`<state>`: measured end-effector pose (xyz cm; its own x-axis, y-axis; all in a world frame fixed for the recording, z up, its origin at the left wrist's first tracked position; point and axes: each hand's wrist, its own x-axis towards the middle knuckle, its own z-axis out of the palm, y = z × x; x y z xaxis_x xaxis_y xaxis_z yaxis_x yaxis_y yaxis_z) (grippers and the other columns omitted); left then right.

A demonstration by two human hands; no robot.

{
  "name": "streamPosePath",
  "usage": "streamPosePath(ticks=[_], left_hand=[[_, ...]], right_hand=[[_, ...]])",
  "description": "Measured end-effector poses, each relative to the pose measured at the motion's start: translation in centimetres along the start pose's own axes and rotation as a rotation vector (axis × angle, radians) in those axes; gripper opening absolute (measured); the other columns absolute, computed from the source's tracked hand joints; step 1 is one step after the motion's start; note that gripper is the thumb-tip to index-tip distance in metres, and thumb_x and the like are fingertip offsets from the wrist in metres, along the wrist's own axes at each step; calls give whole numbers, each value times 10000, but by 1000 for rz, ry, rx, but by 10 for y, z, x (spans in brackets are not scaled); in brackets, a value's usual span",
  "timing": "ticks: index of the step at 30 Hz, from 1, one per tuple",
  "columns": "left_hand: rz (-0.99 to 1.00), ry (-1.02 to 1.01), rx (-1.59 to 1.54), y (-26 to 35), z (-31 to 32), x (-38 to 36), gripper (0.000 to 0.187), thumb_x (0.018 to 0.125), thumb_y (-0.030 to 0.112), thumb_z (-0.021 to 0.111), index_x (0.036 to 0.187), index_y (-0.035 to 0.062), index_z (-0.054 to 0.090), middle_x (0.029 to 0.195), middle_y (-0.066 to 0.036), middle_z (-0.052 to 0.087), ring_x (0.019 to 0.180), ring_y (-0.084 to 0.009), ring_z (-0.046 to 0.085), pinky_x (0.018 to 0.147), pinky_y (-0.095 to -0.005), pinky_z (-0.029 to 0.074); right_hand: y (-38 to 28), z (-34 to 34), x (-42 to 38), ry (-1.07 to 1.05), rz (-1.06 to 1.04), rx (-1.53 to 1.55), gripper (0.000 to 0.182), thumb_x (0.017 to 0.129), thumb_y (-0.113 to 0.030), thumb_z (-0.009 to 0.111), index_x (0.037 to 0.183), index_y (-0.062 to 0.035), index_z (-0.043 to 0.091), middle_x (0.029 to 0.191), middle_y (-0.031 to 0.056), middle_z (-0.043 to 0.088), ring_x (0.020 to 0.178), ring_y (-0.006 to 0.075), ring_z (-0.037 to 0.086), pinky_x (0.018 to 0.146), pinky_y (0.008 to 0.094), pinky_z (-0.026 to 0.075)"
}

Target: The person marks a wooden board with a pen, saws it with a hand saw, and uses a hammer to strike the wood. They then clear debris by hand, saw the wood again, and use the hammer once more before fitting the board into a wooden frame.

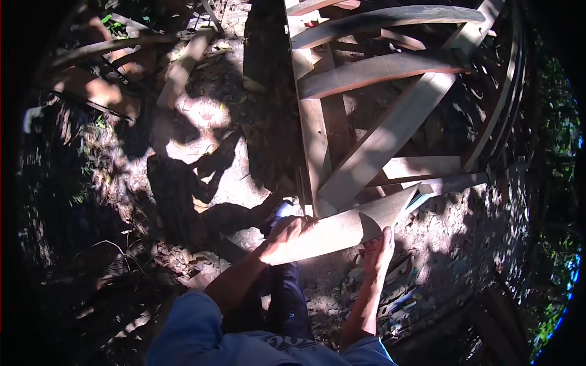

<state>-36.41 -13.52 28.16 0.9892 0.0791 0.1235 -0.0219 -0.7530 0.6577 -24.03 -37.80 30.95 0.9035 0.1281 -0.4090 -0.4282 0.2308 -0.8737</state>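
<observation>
A short, pale wooden board (pixel 329 235) is held out in front of my body, sloping up toward the right. My left hand (pixel 282 239) is closed round its left end, fingers partly hidden by shadow. At the lower edge near the other end, my right hand (pixel 381 246) grips the board from below, with the thumb up along its side. The board's far end overlaps a darker timber piece (pixel 458 183) behind it. A hand-shaped shadow falls across the board's face.
Beyond the board stacks a pile of curved timbers (pixel 384 76) and a long diagonal plank (pixel 409 119). An upright plank (pixel 314 134) stands along the pile's left side. More wood pieces (pixel 186 67) lie on leaf-strewn ground at left. My shoe (pixel 282 210) is just behind the board.
</observation>
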Motion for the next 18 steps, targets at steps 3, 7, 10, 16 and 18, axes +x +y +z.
streamPosePath(ticks=[3, 7, 10, 16, 18], left_hand=[[-286, -363, -345, -50, 15, 46, 422, 1028, 413, 489, 1244, 76, 625, 1093, -194, 684, 967, -313, 679, 834, -419, 536], [-545, 118, -421, -108, 36, 107, 483, 1035, 397, 512, 1366, 53, 580, 1224, -238, 661, 1169, -366, 622, 991, -418, 497], [-997, 592, -667, -186, 113, 101, 502, 1077, 409, 452, 1320, -8, 589, 1174, -184, 670, 1083, -257, 624, 977, -362, 456], [-1329, 440, -1239, -188, 151, 130, 890, 1032, 688, 252, 1500, -53, 401, 1450, -186, 539, 1362, -279, 497, 1129, -376, 359], [-1309, 412, -1280, -175, 149, 154, 935, 1010, 726, 244, 1495, -58, 402, 1471, -187, 517, 1382, -285, 474, 1152, -373, 341]], right_hand=[[-41, 25, 40, 43, 80, -275, 512, 936, -335, 716, 1297, -11, 549, 1156, 96, 648, 965, 198, 631, 875, 360, 515], [-19, 53, 127, 187, -46, -284, 527, 951, -289, 678, 1372, -6, 532, 1263, 118, 614, 1096, 201, 607, 857, 343, 527], [-22, 68, 188, 161, -28, -291, 648, 952, -265, 698, 1468, -6, 404, 1351, 163, 518, 1187, 269, 550, 975, 413, 499], [-29, 55, 271, 172, -53, -266, 700, 958, -241, 700, 1523, -62, 327, 1369, 210, 520, 1208, 296, 593, 976, 426, 552], [-27, 56, 283, 164, -70, -214, 733, 951, -259, 719, 1535, -76, 315, 1367, 217, 528, 1206, 309, 595, 986, 444, 545]])
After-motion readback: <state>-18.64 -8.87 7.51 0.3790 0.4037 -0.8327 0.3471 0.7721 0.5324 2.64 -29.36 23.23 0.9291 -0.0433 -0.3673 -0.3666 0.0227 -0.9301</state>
